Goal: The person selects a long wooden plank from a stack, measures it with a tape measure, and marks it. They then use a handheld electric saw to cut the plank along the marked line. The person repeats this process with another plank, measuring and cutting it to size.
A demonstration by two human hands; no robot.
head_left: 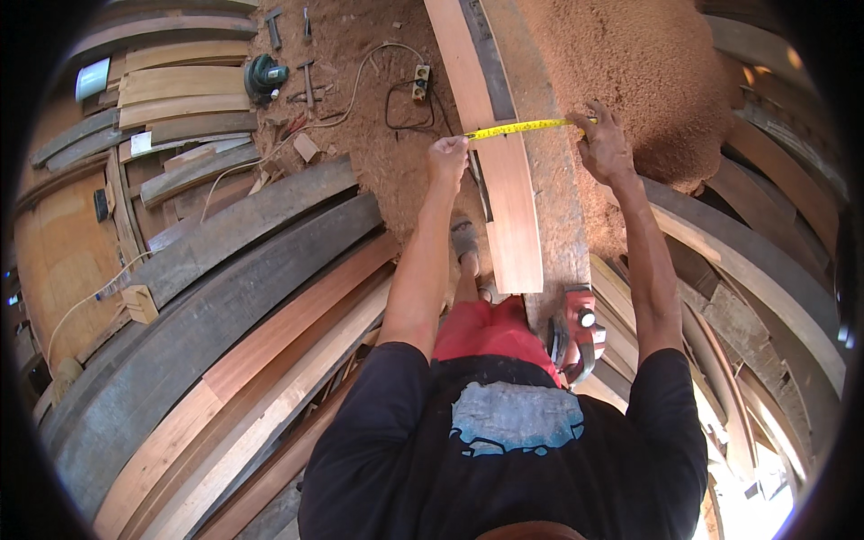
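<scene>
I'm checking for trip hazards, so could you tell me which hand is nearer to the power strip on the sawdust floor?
Left. The left hand is just right of and below the power strip; the right hand is far across the plank.

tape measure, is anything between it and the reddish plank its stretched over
Nothing visible does. The yellow tape measure runs straight across the reddish plank, stretched between the left hand and the right hand, with only bare wood under it.
</scene>
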